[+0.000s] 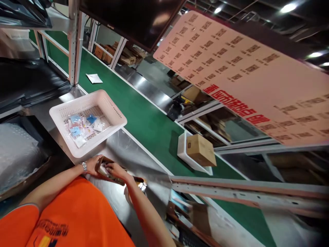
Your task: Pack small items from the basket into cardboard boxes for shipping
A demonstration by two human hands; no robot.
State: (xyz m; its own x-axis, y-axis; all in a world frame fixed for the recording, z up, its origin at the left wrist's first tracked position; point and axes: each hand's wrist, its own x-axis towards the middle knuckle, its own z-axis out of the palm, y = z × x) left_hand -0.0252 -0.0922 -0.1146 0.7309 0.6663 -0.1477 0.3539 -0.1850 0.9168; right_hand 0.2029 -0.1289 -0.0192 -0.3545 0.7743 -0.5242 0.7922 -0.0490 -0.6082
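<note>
My left hand, with a metal watch at its wrist, grips the left end of a narrow brown cardboard box over the steel worktop. Fingers curled, my right hand reaches into the open top of that box. Its fingertips are at a whitish item inside, too blurred to name. Part of the box is hidden behind my right forearm. Just beyond my hands stands a white plastic basket holding several small clear packets with blue and white contents.
A green conveyor belt runs diagonally behind the worktop. It carries a white packet and a white bin with a cardboard box. Left is a black-lined container of clear plastic. A monitor and code board hang above.
</note>
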